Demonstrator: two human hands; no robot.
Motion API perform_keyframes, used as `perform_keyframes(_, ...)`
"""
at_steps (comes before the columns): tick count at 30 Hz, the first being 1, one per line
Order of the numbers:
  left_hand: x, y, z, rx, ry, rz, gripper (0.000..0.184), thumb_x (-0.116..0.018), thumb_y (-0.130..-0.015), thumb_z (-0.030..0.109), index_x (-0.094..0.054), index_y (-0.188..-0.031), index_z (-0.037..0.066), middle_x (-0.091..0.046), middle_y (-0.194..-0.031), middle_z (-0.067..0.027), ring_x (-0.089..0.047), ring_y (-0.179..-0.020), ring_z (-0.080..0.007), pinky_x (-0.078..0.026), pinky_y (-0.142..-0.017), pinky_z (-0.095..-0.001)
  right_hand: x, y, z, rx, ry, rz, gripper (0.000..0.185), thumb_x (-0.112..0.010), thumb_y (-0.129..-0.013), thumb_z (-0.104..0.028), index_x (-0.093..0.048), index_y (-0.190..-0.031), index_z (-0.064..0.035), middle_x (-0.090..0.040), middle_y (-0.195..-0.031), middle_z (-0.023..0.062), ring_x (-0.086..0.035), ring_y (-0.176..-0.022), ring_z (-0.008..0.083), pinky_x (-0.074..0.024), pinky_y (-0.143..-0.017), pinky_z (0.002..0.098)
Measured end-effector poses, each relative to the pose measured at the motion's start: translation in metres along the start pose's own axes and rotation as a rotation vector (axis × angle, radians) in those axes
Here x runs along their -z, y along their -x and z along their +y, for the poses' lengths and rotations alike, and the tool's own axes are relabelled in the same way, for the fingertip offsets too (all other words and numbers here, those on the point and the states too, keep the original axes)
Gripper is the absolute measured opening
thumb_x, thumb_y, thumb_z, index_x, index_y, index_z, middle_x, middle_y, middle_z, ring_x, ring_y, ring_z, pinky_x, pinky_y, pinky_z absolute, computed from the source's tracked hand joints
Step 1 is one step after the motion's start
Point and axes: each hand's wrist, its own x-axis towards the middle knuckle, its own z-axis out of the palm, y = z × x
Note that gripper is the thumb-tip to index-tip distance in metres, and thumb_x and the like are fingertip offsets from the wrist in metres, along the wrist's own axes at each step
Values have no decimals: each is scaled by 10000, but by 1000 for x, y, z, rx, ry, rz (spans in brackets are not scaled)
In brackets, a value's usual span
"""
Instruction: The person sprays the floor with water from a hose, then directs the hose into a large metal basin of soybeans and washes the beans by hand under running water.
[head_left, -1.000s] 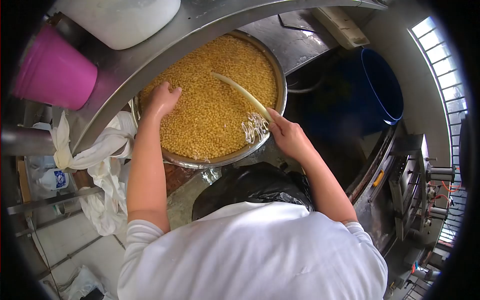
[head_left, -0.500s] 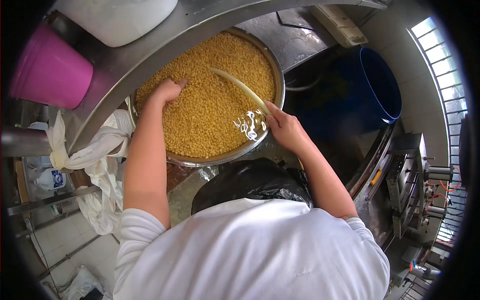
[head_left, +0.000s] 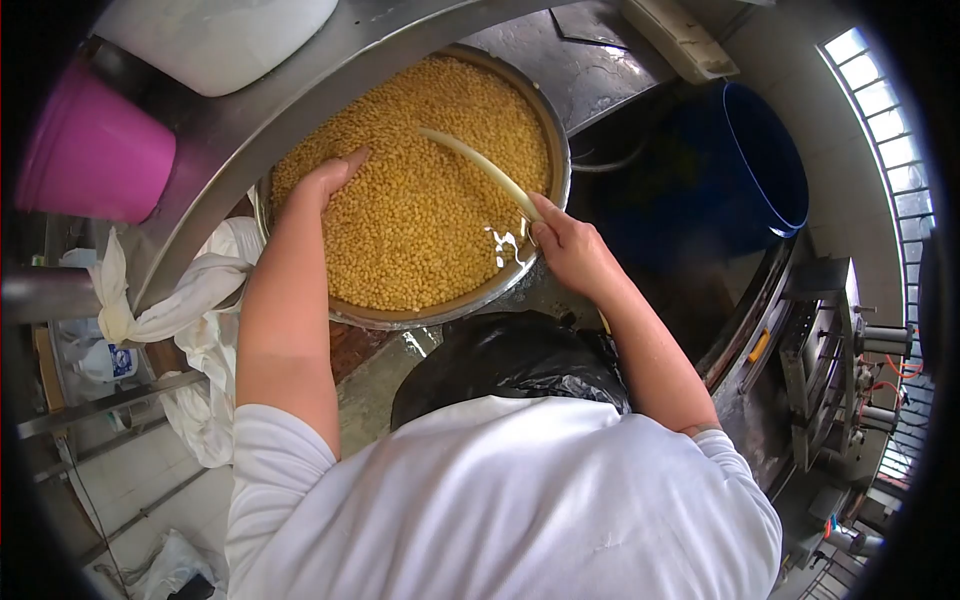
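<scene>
A large round metal basin [head_left: 565, 165] holds a mass of yellow soybeans [head_left: 400, 235] in water, with glints of light on the wet surface near its right side. My left hand [head_left: 335, 175] rests among the beans at the left of the basin, its fingers stretched out and partly sunk in them. I see nothing gripped in it. At the right rim, my right hand [head_left: 570, 245] is closed around a pale hose [head_left: 490, 175]. The hose curves up and left over the beans, its tip close to or touching their surface.
A steel ledge [head_left: 235, 150] arches past the basin's left side, with a pink bucket [head_left: 100, 145] and a white container [head_left: 220, 40] by it. White cloth [head_left: 200, 290] hangs knotted there. Rightward are a blue barrel [head_left: 765, 160] and metal machinery [head_left: 825, 370].
My left hand has shifted slightly left, and its fingers have straightened from a more curled shape. My right hand keeps the hose at nearly the same place.
</scene>
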Motion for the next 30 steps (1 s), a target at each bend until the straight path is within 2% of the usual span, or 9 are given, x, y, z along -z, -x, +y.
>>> perform_keyframes(4, -3, -2, 2, 114, 15, 44, 958, -478, -1030, 746, -253, -1726, 128, -213, -1797, -141, -244, -1633, -360, -285, -1281, -558, 0, 0, -2, -1, 1, -3, 497, -552, -1081, -305, -539, -1564, -188, -723, -1157, 321, -694, -1117, 493, -555, -991, 548)
perform_keyframes(6, -6, 15, 14, 213, 8, -14, 930, -446, -1041, 735, -186, -1744, 183, -110, -1820, -126, -139, -1661, -366, -214, -1284, -633, 2, 1, -5, -29, -8, -21, 500, -547, -1083, -307, -533, -1569, -191, -721, -1167, 321, -691, -1127, 491, -552, -998, 547)
perform_keyframes(12, 7, -58, -49, 75, 75, -146, 909, -447, -1028, 753, -198, -1742, 248, -92, -1825, -120, -70, -1666, -404, -133, -1295, -643, 3, 1, -7, -56, -11, -38, 503, -535, -1090, -312, -519, -1580, -199, -717, -1191, 319, -684, -1151, 489, -546, -1014, 543)
perform_keyframes(16, -15, 1, -13, 142, -38, 3, 949, -499, -1003, 755, -231, -1739, 219, -176, -1811, -117, -135, -1661, -373, -172, -1291, -631, 4, 1, -8, -54, -13, -40, 504, -538, -1089, -310, -522, -1577, -187, -718, -1186, 320, -687, -1144, 489, -550, -1008, 539)
perform_keyframes(19, -15, -45, -44, 155, 103, -12, 921, -469, -1018, 743, -216, -1738, 228, -75, -1826, -124, -36, -1665, -420, -103, -1296, -647, 1, 0, -3, -22, -16, -17, 506, -543, -1085, -301, -525, -1574, -173, -721, -1171, 322, -691, -1133, 489, -554, -999, 541)
perform_keyframes(24, -26, -12, -20, 100, 281, -9, 775, -471, -1071, 630, -392, -1659, 130, -338, -1731, -122, -310, -1581, -327, -246, -1276, -535, 0, 1, -2, -10, -13, -11, 506, -543, -1083, -291, -524, -1573, -167, -725, -1144, 323, -698, -1106, 496, -559, -982, 552)
perform_keyframes(26, -27, 1, -10, 70, 408, -82, 727, -472, -1092, 584, -463, -1627, 91, -443, -1694, -121, -419, -1548, -290, -303, -1267, -490, -1, 1, -1, -2, -22, -5, 505, -542, -1083, -292, -524, -1573, -169, -726, -1138, 323, -699, -1099, 498, -559, -979, 555)
perform_keyframes(27, -22, -17, -21, 59, 526, -219, 695, -479, -1101, 556, -497, -1602, 74, -497, -1658, -114, -490, -1501, -260, -346, -1249, -463, -1, 2, -1, -3, -17, 0, 504, -542, -1083, -293, -525, -1573, -172, -725, -1136, 326, -700, -1095, 500, -559, -977, 557)
perform_keyframes(30, -39, 72, 33, 31, 480, -74, 708, -515, -1086, 567, -512, -1592, 71, -536, -1626, -118, -551, -1448, -260, -396, -1220, -473, 0, 2, -2, -11, -15, 2, 502, -543, -1084, -295, -526, -1572, -177, -724, -1138, 329, -699, -1094, 502, -559, -977, 558)
